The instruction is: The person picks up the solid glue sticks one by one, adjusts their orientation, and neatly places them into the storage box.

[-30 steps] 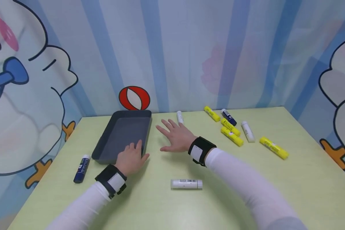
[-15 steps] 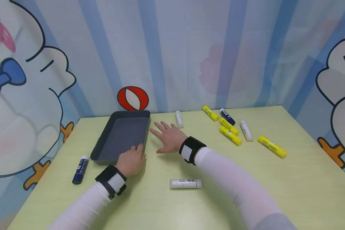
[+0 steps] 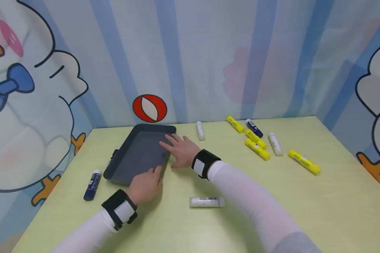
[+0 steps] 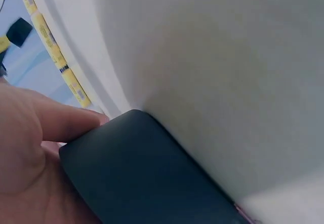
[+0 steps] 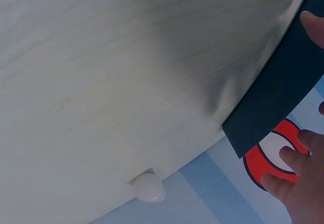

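A dark grey rectangular tray (image 3: 123, 181) lies at an angle on the left part of the table. My left hand (image 3: 144, 188) grips its near right corner, fingers over the rim; the left wrist view shows a digit against the tray's outer wall (image 4: 136, 168). Farther along the same side, my right hand (image 3: 183, 151) has its fingers spread over the rim, with the thumb at the outer wall in the right wrist view. A white glue stick (image 3: 207, 202) lies in front of the hands. Left of the tray is a dark blue glue stick (image 3: 93, 185).
Another dark stick (image 3: 113, 156) peeks out behind the tray's left wall. A small white glue stick (image 3: 200, 131) lies near the back edge. Several yellow glue sticks (image 3: 257, 149), a dark blue one (image 3: 254, 128) and a white one (image 3: 274, 144) lie at the right. A printed curtain (image 3: 202, 63) hangs behind.
The tray's far end has swung right, uncovering the dark stick on its left side. My right hand has moved left onto the rim; my left hand has curled at the near corner.
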A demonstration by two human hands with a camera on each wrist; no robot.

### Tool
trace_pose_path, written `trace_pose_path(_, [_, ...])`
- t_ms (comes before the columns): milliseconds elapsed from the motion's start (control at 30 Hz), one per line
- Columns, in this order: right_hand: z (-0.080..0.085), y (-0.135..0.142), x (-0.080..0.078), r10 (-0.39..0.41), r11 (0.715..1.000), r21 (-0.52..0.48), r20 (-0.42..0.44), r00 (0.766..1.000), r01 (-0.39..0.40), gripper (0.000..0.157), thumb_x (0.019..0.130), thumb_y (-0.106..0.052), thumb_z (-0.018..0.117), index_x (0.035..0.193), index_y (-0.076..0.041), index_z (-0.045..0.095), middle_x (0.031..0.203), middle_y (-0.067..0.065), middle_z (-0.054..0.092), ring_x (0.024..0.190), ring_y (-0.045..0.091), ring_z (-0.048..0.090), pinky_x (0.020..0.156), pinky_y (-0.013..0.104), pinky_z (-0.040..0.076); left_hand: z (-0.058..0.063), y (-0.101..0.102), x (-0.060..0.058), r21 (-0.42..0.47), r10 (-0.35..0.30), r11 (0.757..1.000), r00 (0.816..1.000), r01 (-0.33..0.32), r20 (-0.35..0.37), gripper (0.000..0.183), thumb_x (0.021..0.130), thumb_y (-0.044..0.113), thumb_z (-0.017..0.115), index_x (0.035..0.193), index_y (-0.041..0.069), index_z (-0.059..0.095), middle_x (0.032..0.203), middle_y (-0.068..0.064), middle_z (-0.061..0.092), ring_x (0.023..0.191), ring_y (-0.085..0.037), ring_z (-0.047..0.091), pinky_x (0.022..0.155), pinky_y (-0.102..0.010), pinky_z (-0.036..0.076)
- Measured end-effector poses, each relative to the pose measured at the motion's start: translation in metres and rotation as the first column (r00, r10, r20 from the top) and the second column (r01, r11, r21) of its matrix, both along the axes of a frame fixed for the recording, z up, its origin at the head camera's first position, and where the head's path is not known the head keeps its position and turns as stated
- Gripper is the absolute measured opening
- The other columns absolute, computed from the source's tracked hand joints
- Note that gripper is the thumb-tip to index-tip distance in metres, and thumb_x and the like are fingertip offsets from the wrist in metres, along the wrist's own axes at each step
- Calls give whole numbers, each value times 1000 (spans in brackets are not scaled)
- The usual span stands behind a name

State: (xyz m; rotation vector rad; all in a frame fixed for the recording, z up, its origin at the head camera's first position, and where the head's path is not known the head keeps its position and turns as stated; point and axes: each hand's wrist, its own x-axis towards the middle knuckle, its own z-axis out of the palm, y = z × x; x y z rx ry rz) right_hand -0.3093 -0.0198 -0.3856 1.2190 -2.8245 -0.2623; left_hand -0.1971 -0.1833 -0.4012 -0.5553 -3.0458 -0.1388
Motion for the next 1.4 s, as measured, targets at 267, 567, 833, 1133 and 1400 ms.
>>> trace_pose_path(267, [-3,-4,-1,19,995,96,-14,1000,-18,83,88,-48,65,156,-23,23,160,8,19,145,29,18,113,46,24,1,3,18,16,-55,998,998,55,-7,31,93,10,58,120,-5,52,88,-19,61,70,-32,63,55,-47,51])
trace_pose_path(567, [-7,0,4,90,990,109,-37,995,-86,51,94,-30,61,141,-16,49,127,6,58,121,24,52,106,35,35,5,2,26,33,-72,997,997,72,14,32,92,6,58,121,-5,51,86,-16,59,69,-31,60,54,-45,48])
trace_pose_path(833, [-8,13,8,159,984,94,-63,985,-152,33,96,-17,58,128,-12,60,112,5,64,107,23,59,99,34,42,4,0,28,55,-107,993,994,106,21,28,90,4,57,117,-3,52,78,-12,56,63,-27,57,49,-42,44])
trace_pose_path(1133, [-11,30,15,239,970,61,-103,966,-233,20,96,-11,57,114,-10,65,101,4,65,95,21,61,87,34,47,6,-2,28,54,-130,990,989,127,76,23,89,6,59,111,1,51,58,0,43,51,-17,46,43,-38,37])
trace_pose_path(1400, [-10,52,24,293,956,-7,-90,952,-295,10,94,-5,57,100,-8,65,93,4,65,84,20,63,76,34,50,7,-6,28,54,-172,984,981,168,89,33,88,7,60,120,-2,57,57,2,44,53,-16,45,45,-36,38])
